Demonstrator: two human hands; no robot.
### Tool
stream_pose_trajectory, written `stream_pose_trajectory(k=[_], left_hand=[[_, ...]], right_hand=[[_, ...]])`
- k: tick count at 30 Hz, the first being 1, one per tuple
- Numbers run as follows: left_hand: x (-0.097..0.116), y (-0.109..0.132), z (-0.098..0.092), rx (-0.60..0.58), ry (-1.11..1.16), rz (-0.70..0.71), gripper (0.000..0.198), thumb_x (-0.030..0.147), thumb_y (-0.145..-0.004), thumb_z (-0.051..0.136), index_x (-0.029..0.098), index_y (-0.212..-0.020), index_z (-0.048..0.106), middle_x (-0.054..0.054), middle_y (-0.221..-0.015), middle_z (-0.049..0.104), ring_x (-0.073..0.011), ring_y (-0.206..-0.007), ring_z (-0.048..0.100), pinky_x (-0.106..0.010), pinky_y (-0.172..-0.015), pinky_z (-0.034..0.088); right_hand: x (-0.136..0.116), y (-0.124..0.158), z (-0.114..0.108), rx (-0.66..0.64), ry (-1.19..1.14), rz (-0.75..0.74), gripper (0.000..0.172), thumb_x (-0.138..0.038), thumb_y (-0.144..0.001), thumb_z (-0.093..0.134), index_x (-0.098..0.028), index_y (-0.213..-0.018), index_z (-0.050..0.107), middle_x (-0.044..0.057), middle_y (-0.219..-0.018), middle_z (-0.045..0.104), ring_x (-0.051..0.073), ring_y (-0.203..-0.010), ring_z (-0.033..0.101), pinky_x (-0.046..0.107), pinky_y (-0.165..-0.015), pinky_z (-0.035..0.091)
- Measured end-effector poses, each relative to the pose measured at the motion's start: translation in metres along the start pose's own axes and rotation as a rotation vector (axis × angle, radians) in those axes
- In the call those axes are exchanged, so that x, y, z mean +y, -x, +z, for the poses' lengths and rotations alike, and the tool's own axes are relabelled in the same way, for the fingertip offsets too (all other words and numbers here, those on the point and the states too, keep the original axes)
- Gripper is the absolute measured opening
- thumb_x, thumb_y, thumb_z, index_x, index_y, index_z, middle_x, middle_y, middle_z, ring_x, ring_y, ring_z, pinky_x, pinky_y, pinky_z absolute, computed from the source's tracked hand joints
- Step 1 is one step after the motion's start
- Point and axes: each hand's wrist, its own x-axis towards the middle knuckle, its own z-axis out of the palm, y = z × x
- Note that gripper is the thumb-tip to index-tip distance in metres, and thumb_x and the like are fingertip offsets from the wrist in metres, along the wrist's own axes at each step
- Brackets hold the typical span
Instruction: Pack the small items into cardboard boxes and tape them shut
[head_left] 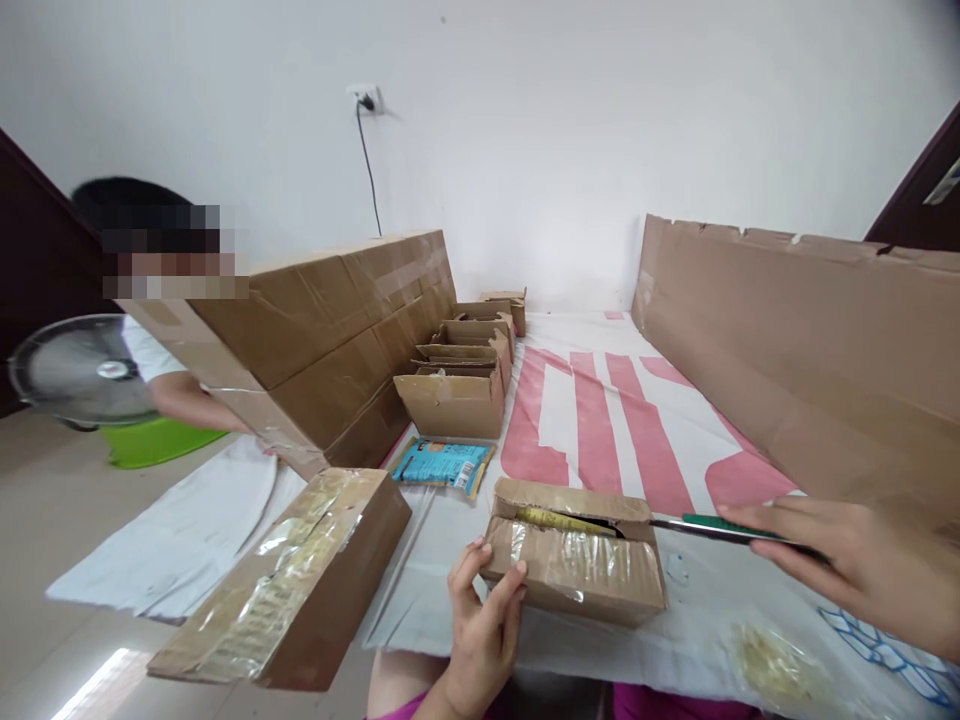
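A small taped cardboard box (585,570) lies at the table's front edge, its top flaps slightly parted with something yellow showing in the gap. My left hand (484,610) grips the box's near left corner, fingertips on its top. My right hand (847,560) is closed around a slim green-and-dark utility knife (720,528), to the right of the box. Its thin tip reaches the right end of the gap. Part of the knife is hidden under my fingers. A blue packet (442,465) lies flat behind the box.
Another taped box (300,580) sits at the left front corner. Several open cardboard boxes (457,400) form a row toward the wall. Large cardboard panels stand at left (337,340) and right (810,350). A person (176,390) is beyond the left panel, near a fan (79,370).
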Motion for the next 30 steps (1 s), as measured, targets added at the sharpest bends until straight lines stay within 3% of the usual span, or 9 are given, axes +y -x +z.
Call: stream_pose_trajectory(k=[3, 7, 11, 13, 18, 23, 25, 28, 30], left_hand=[[-0.002, -0.003, 0.000, -0.021, 0.034, -0.079, 0.040, 0.008, -0.086, 0.058, 0.026, -0.121, 0.056, -0.012, -0.140, 0.036, -0.0278, -0.132, 0.041, -0.043, -0.098, 0.048], [0.002, -0.001, 0.003, -0.051, 0.069, -0.206, 0.047, 0.016, -0.088, 0.058, 0.022, -0.133, 0.045, -0.015, -0.131, 0.044, -0.0263, -0.124, 0.048, -0.042, -0.095, 0.051], [0.017, 0.006, 0.006, -0.028, 0.080, -0.120, 0.044, 0.009, -0.087, 0.056, 0.022, -0.129, 0.049, -0.011, -0.120, 0.045, -0.0215, -0.113, 0.052, -0.035, -0.089, 0.053], [0.024, 0.008, 0.006, -0.017, 0.099, -0.087, 0.046, 0.004, -0.086, 0.056, 0.023, -0.128, 0.050, -0.009, -0.114, 0.045, -0.0194, -0.108, 0.053, -0.032, -0.087, 0.053], [0.027, 0.010, 0.003, -0.019, 0.191, -0.060, 0.056, -0.003, -0.084, 0.052, 0.022, -0.132, 0.045, -0.008, -0.109, 0.048, -0.0174, -0.103, 0.053, -0.031, -0.086, 0.051], [0.026, 0.023, 0.000, -0.044, 0.407, -0.074, 0.056, 0.000, -0.084, 0.049, 0.019, -0.135, 0.038, -0.012, -0.114, 0.054, -0.0211, -0.109, 0.052, -0.039, -0.093, 0.047], [0.024, 0.025, 0.001, -0.054, 0.529, -0.192, 0.045, 0.006, -0.087, 0.048, 0.021, -0.130, 0.043, -0.011, -0.112, 0.056, -0.0211, -0.108, 0.053, -0.039, -0.093, 0.046], [0.013, 0.019, 0.007, -0.055, 0.757, -0.604, 0.020, 0.022, -0.092, 0.051, 0.021, -0.110, 0.058, -0.009, -0.105, 0.060, -0.0210, -0.103, 0.055, -0.038, -0.093, 0.043], [0.002, 0.010, 0.013, -0.063, 0.865, -0.841, 0.021, 0.033, -0.088, 0.058, 0.020, -0.104, 0.062, -0.009, -0.103, 0.063, -0.0220, -0.102, 0.057, -0.037, -0.091, 0.043]], right_hand=[[0.017, 0.011, 0.009, -0.179, -0.074, 0.138, 0.034, -0.048, -0.094, 0.048, -0.035, -0.121, 0.065, 0.002, -0.112, 0.073, 0.022, -0.094, 0.071, 0.029, -0.073, 0.058], [0.011, 0.030, 0.061, -0.168, -0.069, 0.444, 0.044, -0.050, -0.094, 0.039, -0.030, -0.128, 0.059, 0.006, -0.120, 0.069, 0.026, -0.100, 0.069, 0.036, -0.077, 0.057], [-0.009, 0.053, 0.125, -0.331, -0.085, 0.415, 0.047, -0.039, -0.093, 0.034, -0.026, -0.131, 0.057, 0.009, -0.093, 0.069, 0.025, -0.084, 0.068, 0.038, -0.071, 0.054], [-0.012, 0.062, 0.146, -0.387, -0.119, 0.362, 0.043, -0.031, -0.089, 0.039, -0.024, -0.125, 0.061, 0.009, -0.092, 0.067, 0.025, -0.084, 0.067, 0.038, -0.073, 0.053], [-0.012, 0.066, 0.152, -0.144, -0.290, 0.295, 0.040, -0.031, -0.083, 0.049, -0.021, -0.120, 0.062, 0.013, -0.123, 0.062, 0.031, -0.114, 0.059, 0.045, -0.093, 0.050], [-0.033, 0.058, 0.135, 0.132, -0.486, 0.427, 0.045, -0.040, -0.095, 0.037, -0.024, -0.136, 0.045, 0.010, -0.134, 0.056, 0.028, -0.119, 0.057, 0.038, -0.089, 0.053], [-0.040, 0.058, 0.136, 0.139, -0.416, 0.341, 0.047, -0.044, -0.093, 0.043, -0.024, -0.135, 0.046, 0.012, -0.139, 0.050, 0.034, -0.126, 0.050, 0.046, -0.095, 0.050], [-0.045, 0.057, 0.143, 0.111, -0.294, 0.218, 0.047, -0.046, -0.090, 0.050, -0.025, -0.133, 0.048, 0.013, -0.144, 0.042, 0.038, -0.130, 0.043, 0.055, -0.098, 0.045], [-0.045, 0.057, 0.147, 0.115, -0.273, 0.205, 0.046, -0.045, -0.091, 0.047, -0.025, -0.133, 0.047, 0.014, -0.143, 0.041, 0.038, -0.129, 0.043, 0.056, -0.097, 0.045]])
